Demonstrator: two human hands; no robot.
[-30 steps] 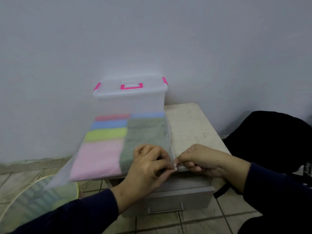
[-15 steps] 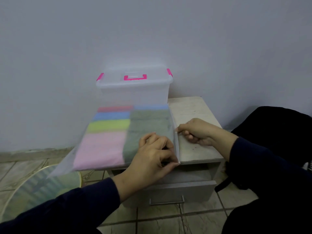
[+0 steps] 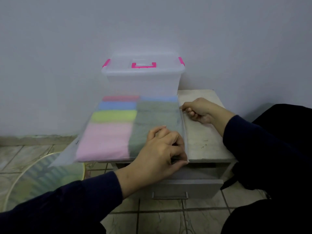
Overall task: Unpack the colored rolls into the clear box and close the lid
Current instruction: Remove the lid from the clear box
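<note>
A: Rolls (image 3: 118,130) sit sealed in the bag (image 3: 177,125) on the tabletop (image 3: 202,135), just near of the box (image 3: 143,81). Lid's on.

B: Grips?

A: Left hand (image 3: 162,149) pinches the bag's near-right corner. Right hand (image 3: 197,108) pinches the same edge, farther back.

B: So the opening runs near-to-far along the right side?

A: Looks so. Rolls lie left of both grips; likely they come out rightward.

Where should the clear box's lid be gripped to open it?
Probably at the pink side latches, one from each end of the clear box: they clamp the lid shut. The pink handle on top lifts the whole box.
</note>
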